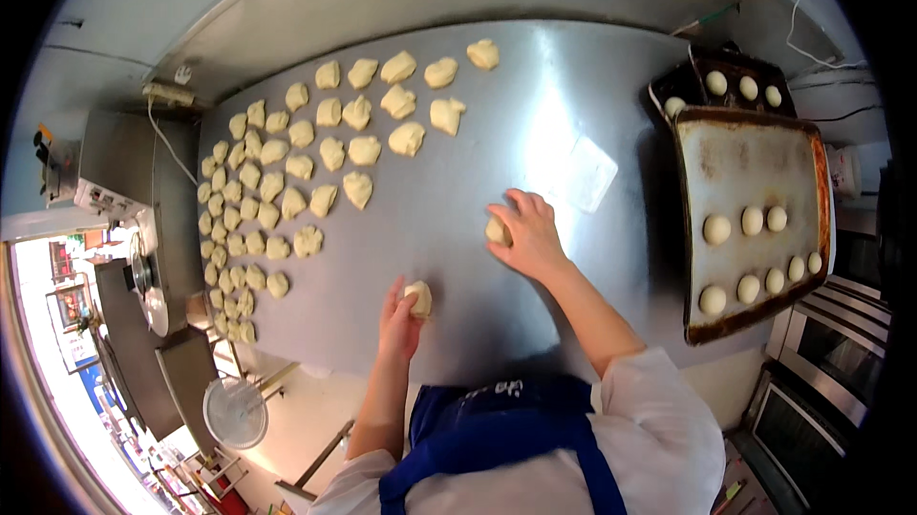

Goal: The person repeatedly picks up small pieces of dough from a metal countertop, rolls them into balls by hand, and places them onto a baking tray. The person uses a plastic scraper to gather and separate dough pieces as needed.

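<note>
My left hand (pixel 397 323) is closed around a piece of dough (pixel 418 299), near the front edge of the steel table (pixel 430 224). Farther right, my right hand (pixel 526 233) cups its fingers over a second dough piece (pixel 498 231) that rests on the tabletop; its far side is partly covered by the fingers. Rough-cut dough lumps (pixel 364 150) lie in rows over the left half of the table. On the right, a baking tray (pixel 712 171) bears several smooth round dough balls (pixel 716 229).
Behind that tray stands another dark tray (pixel 707 58) with several dough balls. A translucent plastic scraper (pixel 591 174) lies flat on the table right of my right hand. Ovens (pixel 831 353) stand at the far right; a round pale lid or sieve (pixel 235 413) is below the table's left end.
</note>
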### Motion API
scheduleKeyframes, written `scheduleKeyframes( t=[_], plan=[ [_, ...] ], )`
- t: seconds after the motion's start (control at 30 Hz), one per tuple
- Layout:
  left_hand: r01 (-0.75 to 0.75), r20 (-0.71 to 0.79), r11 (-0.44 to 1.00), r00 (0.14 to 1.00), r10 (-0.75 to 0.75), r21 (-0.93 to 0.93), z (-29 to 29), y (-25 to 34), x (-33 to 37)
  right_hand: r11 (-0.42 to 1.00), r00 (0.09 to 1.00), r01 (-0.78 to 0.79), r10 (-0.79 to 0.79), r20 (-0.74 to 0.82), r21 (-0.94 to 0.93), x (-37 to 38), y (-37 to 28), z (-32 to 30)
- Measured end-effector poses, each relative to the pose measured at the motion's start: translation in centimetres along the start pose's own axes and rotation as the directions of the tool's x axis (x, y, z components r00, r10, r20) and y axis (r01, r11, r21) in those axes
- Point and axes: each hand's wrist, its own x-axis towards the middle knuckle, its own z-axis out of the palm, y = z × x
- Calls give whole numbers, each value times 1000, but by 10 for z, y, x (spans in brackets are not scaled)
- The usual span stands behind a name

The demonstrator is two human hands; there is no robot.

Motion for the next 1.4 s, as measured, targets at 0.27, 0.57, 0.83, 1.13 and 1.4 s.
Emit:
scheduleKeyframes(
  t=[0.27,0.57,0.83,1.13,1.4],
  plan=[
    [-554,293,245,707,644,796,-43,20,-27,998,990,55,-49,132,-43,-19,5,19],
    [-687,658,-235,453,601,688,-161,-68,-42,997,992,-14,4,-127,-81,-252,-62,19],
    [-696,714,-324,386,584,641,-85,5,63,915,893,46,-217,-393,-400,-90,-34,65],
    [-553,589,-314,436,680,772,-131,-50,18,974,953,189,-213,-215,-126,-183,-2,50],
    [-700,734,-295,480,481,651,-75,27,90,818,825,464,-539,-171,-341,-48,17,49]
  ],
)
